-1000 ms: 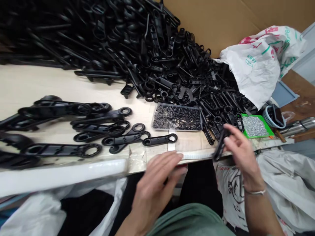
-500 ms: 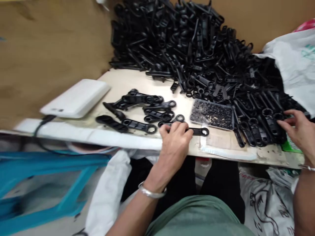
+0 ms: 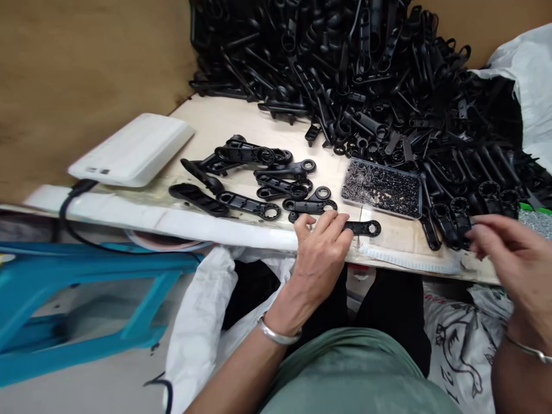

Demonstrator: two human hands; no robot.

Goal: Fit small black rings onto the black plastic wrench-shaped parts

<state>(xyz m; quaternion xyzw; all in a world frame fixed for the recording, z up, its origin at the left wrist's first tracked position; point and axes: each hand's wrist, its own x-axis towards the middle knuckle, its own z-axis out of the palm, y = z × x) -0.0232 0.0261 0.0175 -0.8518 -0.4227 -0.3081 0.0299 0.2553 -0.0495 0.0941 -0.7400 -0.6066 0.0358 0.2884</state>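
The left hand (image 3: 321, 253) stayed down on the black handle (image 3: 364, 228) near the front edge of the desk (image 3: 233, 121), as it had half a second earlier. Its fingers were bent over the near end, leaving the ring end showing to the right; whether they had closed around it could not be told. A full second before, that hand had been over the front edge, short of the handle.

The right hand (image 3: 515, 253) had changed place more. A second ago it held a dark handle up; half a second ago it was at the far right of the row of handles (image 3: 459, 223). Now it had drawn toward the front edge, its bent fingertips just beside the row. It was blurred, and whether anything was between the fingers could not be told. The two hands were well apart.

The loose handles (image 3: 244, 202) to the left lay much as before, as did the clear box (image 3: 388, 211) of small black pieces and the big black heap (image 3: 340, 75) behind. With the view swung left since the first picture, the white device (image 3: 133, 149) and its cable (image 3: 71, 230) showed, while the green tray (image 3: 535, 209) was cut by the right edge.
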